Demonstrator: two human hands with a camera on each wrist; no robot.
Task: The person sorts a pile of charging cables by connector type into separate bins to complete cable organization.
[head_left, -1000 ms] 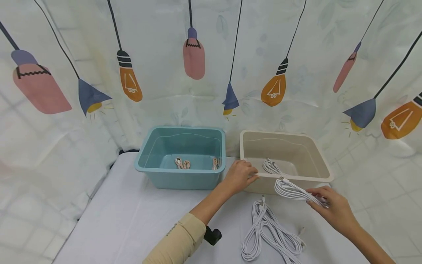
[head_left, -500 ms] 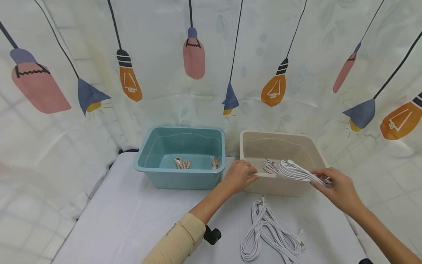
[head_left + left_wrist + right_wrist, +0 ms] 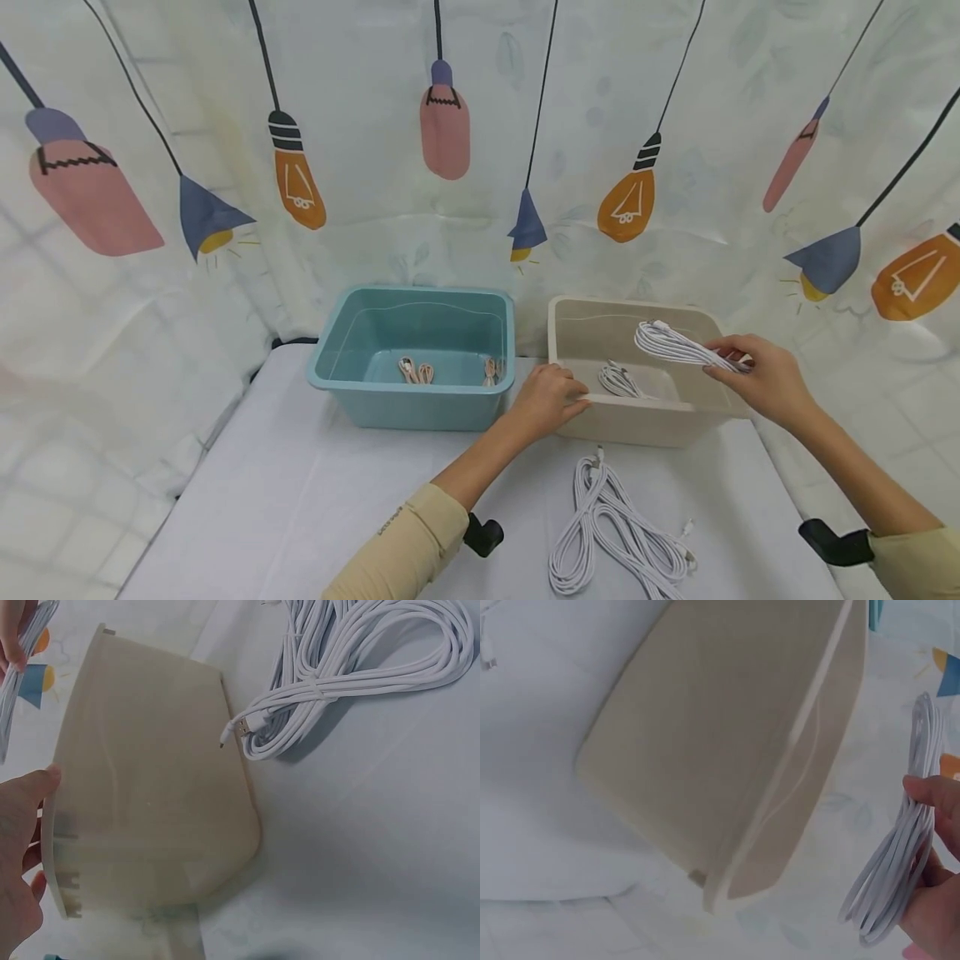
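My left hand [image 3: 550, 398] grips the front left rim of the beige plastic bin [image 3: 637, 423], its thumb outside the wall and fingers over the edge in the left wrist view. Over that bin's right side, my right hand [image 3: 768, 379] pinches a coiled white USB cable [image 3: 678, 346] between thumb and fingers. The coil's plug end points left, and the right wrist view shows its loops [image 3: 900, 862] hanging past the fingers. Inside the bin lies another white coiled cable [image 3: 618, 380]. More white cable bundles [image 3: 615, 525] lie on the table in front of it.
A teal bin [image 3: 420, 408] stands to the left of the beige one, with several small pinkish cable coils [image 3: 417, 372] inside. A white cloth covers the table [image 3: 300, 500]. Behind the bins hangs a curtain [image 3: 360, 192] printed with lamps.
My right hand has lifted the coiled cable from in front of the beige bin up and over its right side. The left hand has stayed on the rim.
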